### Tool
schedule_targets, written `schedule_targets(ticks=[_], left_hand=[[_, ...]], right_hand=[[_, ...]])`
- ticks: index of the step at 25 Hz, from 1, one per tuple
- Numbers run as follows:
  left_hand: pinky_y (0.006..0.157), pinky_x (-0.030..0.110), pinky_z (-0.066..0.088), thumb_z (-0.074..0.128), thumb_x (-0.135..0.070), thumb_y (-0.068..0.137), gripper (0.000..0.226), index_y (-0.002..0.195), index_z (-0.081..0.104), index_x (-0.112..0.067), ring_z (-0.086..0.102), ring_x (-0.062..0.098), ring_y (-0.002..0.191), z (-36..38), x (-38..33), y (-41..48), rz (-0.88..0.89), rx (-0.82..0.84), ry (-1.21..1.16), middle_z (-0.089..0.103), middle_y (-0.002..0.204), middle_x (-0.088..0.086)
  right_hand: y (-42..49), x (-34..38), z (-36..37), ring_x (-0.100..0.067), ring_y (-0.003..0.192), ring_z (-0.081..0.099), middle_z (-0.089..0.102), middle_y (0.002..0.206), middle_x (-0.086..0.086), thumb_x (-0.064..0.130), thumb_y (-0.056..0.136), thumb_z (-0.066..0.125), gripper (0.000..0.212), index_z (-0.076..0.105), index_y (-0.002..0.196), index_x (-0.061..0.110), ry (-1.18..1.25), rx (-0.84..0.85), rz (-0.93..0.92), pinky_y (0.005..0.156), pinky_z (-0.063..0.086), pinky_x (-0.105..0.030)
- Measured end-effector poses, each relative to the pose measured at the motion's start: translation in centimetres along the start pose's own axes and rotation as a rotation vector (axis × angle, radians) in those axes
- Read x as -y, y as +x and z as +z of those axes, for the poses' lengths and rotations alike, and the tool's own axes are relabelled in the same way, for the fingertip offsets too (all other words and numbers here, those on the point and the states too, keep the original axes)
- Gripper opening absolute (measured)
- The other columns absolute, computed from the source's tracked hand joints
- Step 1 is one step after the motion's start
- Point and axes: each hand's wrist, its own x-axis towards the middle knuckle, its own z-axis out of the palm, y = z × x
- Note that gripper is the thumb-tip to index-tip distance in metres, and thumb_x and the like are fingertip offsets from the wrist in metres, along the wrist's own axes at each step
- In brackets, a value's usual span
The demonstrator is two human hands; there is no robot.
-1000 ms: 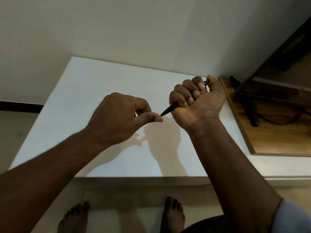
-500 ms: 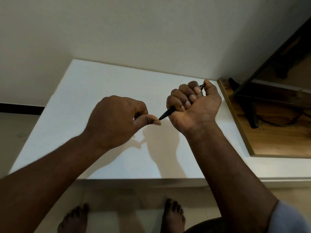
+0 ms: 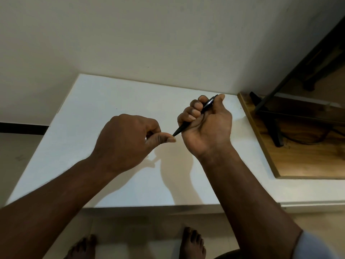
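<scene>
White table [image 3: 104, 101]; right hand [image 3: 210, 128] grips black pen [image 3: 183, 126], left hand [image 3: 125, 141] beside.

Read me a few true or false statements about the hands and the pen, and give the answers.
1. The right hand grips a black pen in its fist. True.
2. The pen lies flat on the white table. False: it is held up above the table.
3. The pen's tip points toward the thumb of the left hand. True.
4. The left hand's fingers are all spread out straight. False: they are curled in, and only the thumb sticks out.
</scene>
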Motion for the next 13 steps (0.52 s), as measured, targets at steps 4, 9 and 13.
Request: schedule_targets(ticks=[4, 9, 13], left_hand=[[0.055, 0.033, 0.054, 0.037, -0.088, 0.081, 0.071, 0.079, 0.076, -0.03, 0.061, 0.01, 0.056, -0.15, 0.09, 0.09, -0.018, 0.012, 0.009, 0.068, 0.062, -0.012], [0.053, 0.029, 0.05, 0.038, -0.085, 0.084, 0.069, 0.077, 0.076, -0.028, 0.057, 0.011, 0.051, -0.47, 0.43, 0.09, -0.022, -0.043, 0.051, 0.062, 0.056, -0.011], [0.058, 0.029, 0.05, 0.042, -0.089, 0.08, 0.066, 0.078, 0.075, -0.031, 0.061, 0.008, 0.057, -0.51, 0.58, 0.28, -0.076, 0.032, 0.009, 0.063, 0.059, -0.016]], right_hand=[[-0.09, -0.3, 0.15, -0.016, 0.059, 0.066, 0.059, 0.071, -0.002, 0.051, 0.112, 0.041, 0.051, 0.061, 0.089, 0.01, -0.049, -0.004, -0.03, 0.056, 0.042, -0.023], [-0.21, -0.37, 0.19, -0.022, 0.066, 0.075, 0.063, 0.07, -0.003, 0.05, 0.111, 0.043, 0.05, 0.062, 0.089, 0.01, -0.039, 0.023, -0.021, 0.054, 0.049, -0.025], [-0.05, 0.11, -0.02, -0.028, 0.082, 0.082, 0.071, 0.074, -0.002, 0.05, 0.112, 0.043, 0.046, 0.062, 0.093, 0.012, -0.059, -0.03, -0.064, 0.055, 0.051, -0.026]])
